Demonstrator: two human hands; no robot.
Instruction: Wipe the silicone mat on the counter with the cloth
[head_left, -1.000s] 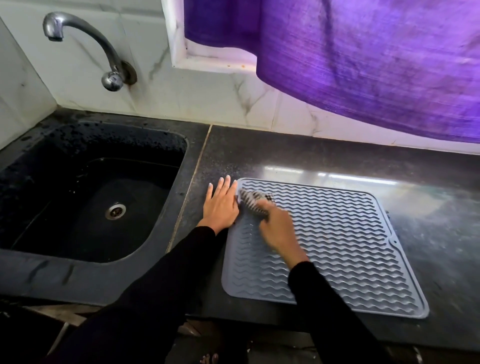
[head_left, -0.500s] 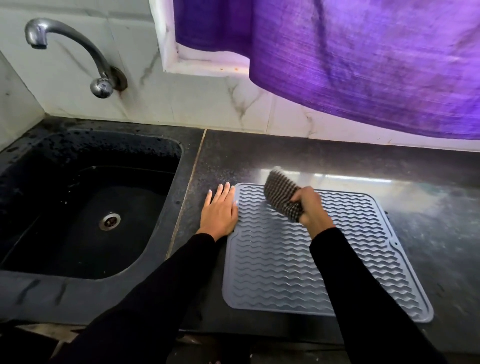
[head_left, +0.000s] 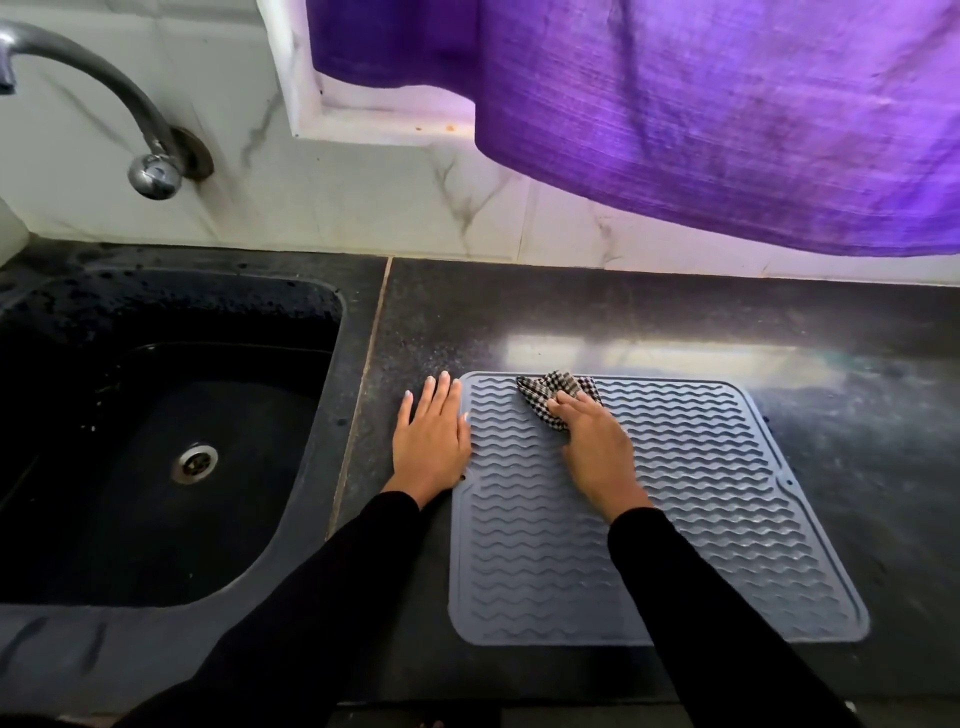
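Note:
A grey silicone mat (head_left: 701, 499) with wavy ridges lies flat on the dark counter (head_left: 623, 322). My right hand (head_left: 597, 447) presses a bunched black-and-white checked cloth (head_left: 553, 395) onto the mat's far left part, near its back edge. My left hand (head_left: 431, 436) lies flat, fingers together, on the counter at the mat's left edge, its thumb side touching the mat. Both forearms wear black sleeves, and the right sleeve hides part of the mat's near side.
A black sink (head_left: 156, 441) with a steel drain (head_left: 196, 462) is set into the counter on the left. A chrome tap (head_left: 104, 104) juts from the tiled wall above it. A purple curtain (head_left: 727, 119) hangs over the counter's back.
My right hand swept the cloth from the mat's left edge, lifted it at the back, and now presses it flat near the back edge. My left hand stayed put.

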